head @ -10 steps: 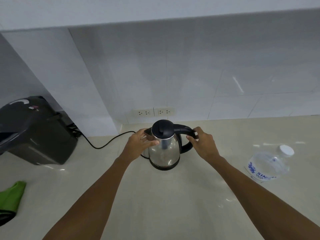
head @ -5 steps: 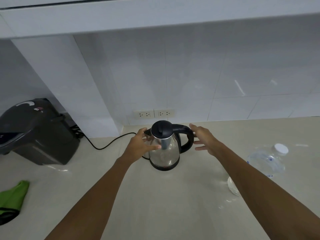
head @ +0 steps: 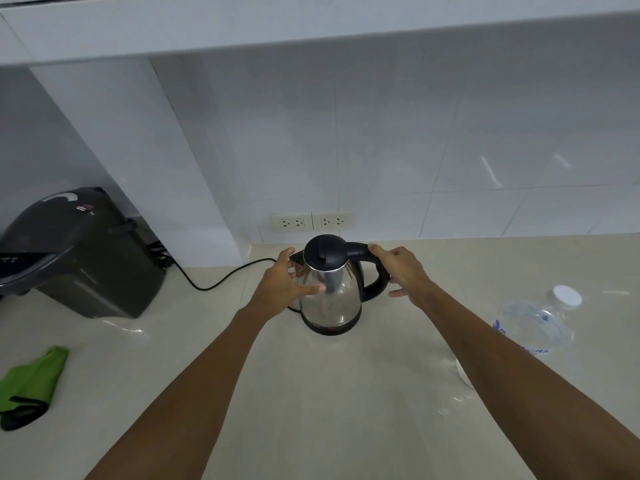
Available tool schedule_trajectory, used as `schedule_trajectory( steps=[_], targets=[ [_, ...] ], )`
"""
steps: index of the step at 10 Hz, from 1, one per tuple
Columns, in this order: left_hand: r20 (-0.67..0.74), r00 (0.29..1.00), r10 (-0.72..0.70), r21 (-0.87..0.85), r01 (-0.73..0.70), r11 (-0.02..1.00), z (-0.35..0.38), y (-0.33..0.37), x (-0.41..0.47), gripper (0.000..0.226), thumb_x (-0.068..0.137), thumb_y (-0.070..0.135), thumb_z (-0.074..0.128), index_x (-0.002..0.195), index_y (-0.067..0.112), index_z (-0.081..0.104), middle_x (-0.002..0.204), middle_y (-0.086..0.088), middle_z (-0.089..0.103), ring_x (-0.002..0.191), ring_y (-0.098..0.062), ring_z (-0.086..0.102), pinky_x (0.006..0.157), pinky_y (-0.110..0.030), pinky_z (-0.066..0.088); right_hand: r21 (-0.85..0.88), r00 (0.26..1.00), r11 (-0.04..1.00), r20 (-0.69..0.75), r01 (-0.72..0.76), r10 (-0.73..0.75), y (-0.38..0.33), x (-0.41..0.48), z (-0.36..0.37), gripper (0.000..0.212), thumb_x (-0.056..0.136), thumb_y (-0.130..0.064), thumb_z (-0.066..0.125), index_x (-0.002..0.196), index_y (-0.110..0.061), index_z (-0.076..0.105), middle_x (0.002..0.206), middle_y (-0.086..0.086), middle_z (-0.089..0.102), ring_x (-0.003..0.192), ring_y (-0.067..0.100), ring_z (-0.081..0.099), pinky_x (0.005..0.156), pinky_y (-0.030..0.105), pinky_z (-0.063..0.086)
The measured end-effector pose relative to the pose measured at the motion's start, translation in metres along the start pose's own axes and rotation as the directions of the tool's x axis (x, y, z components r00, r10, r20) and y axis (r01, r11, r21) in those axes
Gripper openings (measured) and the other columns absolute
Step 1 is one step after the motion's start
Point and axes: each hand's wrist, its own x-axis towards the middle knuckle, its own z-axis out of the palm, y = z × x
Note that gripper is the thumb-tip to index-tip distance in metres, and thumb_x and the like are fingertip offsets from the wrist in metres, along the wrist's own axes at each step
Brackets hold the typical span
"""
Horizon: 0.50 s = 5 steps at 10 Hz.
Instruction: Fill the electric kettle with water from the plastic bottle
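Note:
A steel electric kettle (head: 330,299) with a black lid, shut, and a black handle stands on its base at the middle of the pale countertop (head: 311,393). My left hand (head: 282,284) grips the kettle's body on the spout side, thumb across the steel. My right hand (head: 407,271) lies over the handle with fingers spread, the index fingertip touching the handle's top. A clear plastic bottle (head: 535,325) with a white cap lies on its side at the right, partly hidden behind my right forearm.
A dark grey appliance (head: 79,258) stands at the back left, its black cord (head: 221,280) running toward the kettle. A green cloth (head: 33,379) lies at the left edge. Two wall sockets (head: 311,221) sit on the tiled wall behind the kettle.
My right hand let go of the handle, opened beside it, and now has come back onto the handle's top. My left hand has stayed on the kettle's body.

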Motion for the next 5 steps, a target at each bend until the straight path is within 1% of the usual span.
schedule_trajectory(
  steps=[1, 2, 3, 4, 5],
  targets=[
    [-0.002, 1.0, -0.001, 0.01, 0.001, 1.0, -0.001, 0.002, -0.001, 0.118, 0.068, 0.035, 0.098, 0.161, 0.02, 0.028, 0.147, -0.006, 0.053, 0.135, -0.025, 0.057, 0.111, -0.042, 0.049, -0.009, 1.0, 1.0, 0.003, 0.002, -0.002, 0.0, 0.0, -0.001, 0.059, 0.08, -0.067, 0.058, 0.115, -0.019, 0.053, 0.114, 0.005, 0.06, 0.106, 0.029, 0.059, 0.077, 0.044, 0.058],
    [0.007, 1.0, 0.01, 0.036, -0.01, 0.999, 0.0, 0.006, -0.004, 0.109, 0.073, 0.034, 0.095, 0.159, 0.017, 0.031, 0.135, 0.002, 0.057, 0.131, -0.021, 0.057, 0.107, -0.035, 0.047, -0.03, 1.0, 0.999, 0.003, 0.009, -0.009, 0.001, -0.001, -0.003, 0.059, 0.082, -0.067, 0.057, 0.115, -0.019, 0.054, 0.116, 0.006, 0.06, 0.107, 0.029, 0.059, 0.078, 0.043, 0.057],
    [0.021, 0.999, 0.042, 0.075, -0.043, 0.996, 0.001, 0.006, -0.004, 0.095, 0.076, 0.03, 0.093, 0.153, 0.016, 0.039, 0.125, 0.005, 0.059, 0.12, -0.017, 0.059, 0.108, -0.037, 0.048, -0.086, 0.999, 0.995, 0.025, 0.042, -0.04, 0.002, -0.004, -0.005, 0.06, 0.087, -0.068, 0.053, 0.119, -0.017, 0.053, 0.118, 0.006, 0.06, 0.107, 0.028, 0.059, 0.08, 0.044, 0.057],
    [0.015, 0.998, 0.065, 0.12, -0.066, 0.991, -0.001, 0.018, -0.014, 0.092, 0.08, 0.031, 0.09, 0.153, 0.013, 0.038, 0.124, 0.006, 0.056, 0.113, -0.014, 0.054, 0.101, -0.032, 0.047, -0.195, 0.994, 0.975, 0.036, 0.107, -0.102, -0.002, -0.018, -0.007, 0.062, 0.093, -0.063, 0.051, 0.129, -0.013, 0.05, 0.124, 0.008, 0.058, 0.11, 0.028, 0.056, 0.086, 0.042, 0.053],
    [-0.013, 0.998, 0.061, 0.171, -0.057, 0.984, -0.002, 0.03, -0.025, 0.088, 0.085, 0.041, 0.084, 0.154, 0.012, 0.038, 0.13, 0.003, 0.056, 0.119, -0.016, 0.052, 0.095, -0.029, 0.04, -0.302, 0.971, 0.927, -0.012, 0.224, -0.238, -0.003, -0.033, -0.004, 0.072, 0.092, -0.059, 0.056, 0.144, -0.01, 0.042, 0.136, 0.01, 0.055, 0.125, 0.03, 0.052, 0.095, 0.037, 0.043]
  ],
)
